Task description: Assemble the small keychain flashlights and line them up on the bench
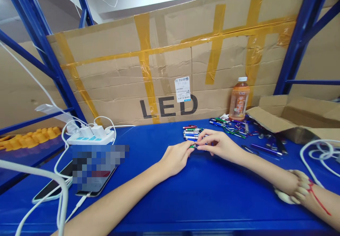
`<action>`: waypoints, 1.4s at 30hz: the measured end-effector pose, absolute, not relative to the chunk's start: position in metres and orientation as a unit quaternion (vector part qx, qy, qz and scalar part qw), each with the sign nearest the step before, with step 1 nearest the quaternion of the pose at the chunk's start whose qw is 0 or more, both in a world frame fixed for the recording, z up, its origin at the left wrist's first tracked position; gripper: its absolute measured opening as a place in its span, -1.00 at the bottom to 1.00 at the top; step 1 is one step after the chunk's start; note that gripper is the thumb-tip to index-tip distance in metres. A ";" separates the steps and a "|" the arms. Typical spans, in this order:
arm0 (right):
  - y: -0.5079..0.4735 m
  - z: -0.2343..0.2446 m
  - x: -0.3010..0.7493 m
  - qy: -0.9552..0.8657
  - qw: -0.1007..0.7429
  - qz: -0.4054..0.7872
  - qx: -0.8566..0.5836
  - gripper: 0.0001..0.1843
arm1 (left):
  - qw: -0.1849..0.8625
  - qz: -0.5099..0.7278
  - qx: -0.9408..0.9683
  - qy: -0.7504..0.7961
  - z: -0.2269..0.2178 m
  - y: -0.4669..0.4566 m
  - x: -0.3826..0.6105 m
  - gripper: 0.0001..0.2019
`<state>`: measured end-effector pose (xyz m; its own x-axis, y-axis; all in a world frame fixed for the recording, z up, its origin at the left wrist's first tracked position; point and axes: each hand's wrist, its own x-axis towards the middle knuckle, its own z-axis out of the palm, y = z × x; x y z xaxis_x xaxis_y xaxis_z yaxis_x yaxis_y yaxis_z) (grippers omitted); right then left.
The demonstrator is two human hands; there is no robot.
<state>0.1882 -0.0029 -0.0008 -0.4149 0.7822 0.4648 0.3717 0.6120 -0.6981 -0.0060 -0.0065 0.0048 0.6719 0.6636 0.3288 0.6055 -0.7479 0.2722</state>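
My left hand (174, 159) is closed around a small green metal tube (193, 146) that looks like a mini flashlight; most of it is hidden by my fingers. At the tube's silver right end, the thumb and fingertips of my right hand (220, 144) are pinched together. Just behind my hands lies a row of similar slim tubes (190, 133) in red, green, silver and blue, side by side. A loose pile of coloured tubes, clips and small metal parts (239, 129) is spread farther right.
A drink bottle (239, 99) stands at the back right beside an open cardboard box (289, 117). On the left are a power strip (91, 139), phones (97, 183) and white cables (62, 193). Cardboard marked LED (119, 87) closes off the back of the blue shelf (212, 200).
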 end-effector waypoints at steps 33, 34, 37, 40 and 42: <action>-0.004 0.000 0.189 -0.810 0.409 0.241 -0.343 -0.70 | 0.077 0.196 0.913 0.349 0.001 -0.002 -0.006 -0.72; -0.004 0.000 0.189 -0.810 0.408 0.242 -0.344 -0.69 | 0.078 0.198 0.913 0.348 0.001 -0.001 -0.006 -0.72; -0.004 0.000 0.189 -0.806 0.411 0.246 -0.348 -0.69 | 0.086 0.204 0.911 0.348 0.001 -0.002 -0.005 -0.73; -0.002 -0.001 0.189 -0.802 0.418 0.246 -0.350 -0.69 | 0.096 0.207 0.908 0.351 0.003 -0.004 -0.005 -0.73; -0.002 -0.001 0.189 -0.803 0.418 0.243 -0.348 -0.69 | 0.097 0.206 0.907 0.355 0.004 -0.004 -0.004 -0.73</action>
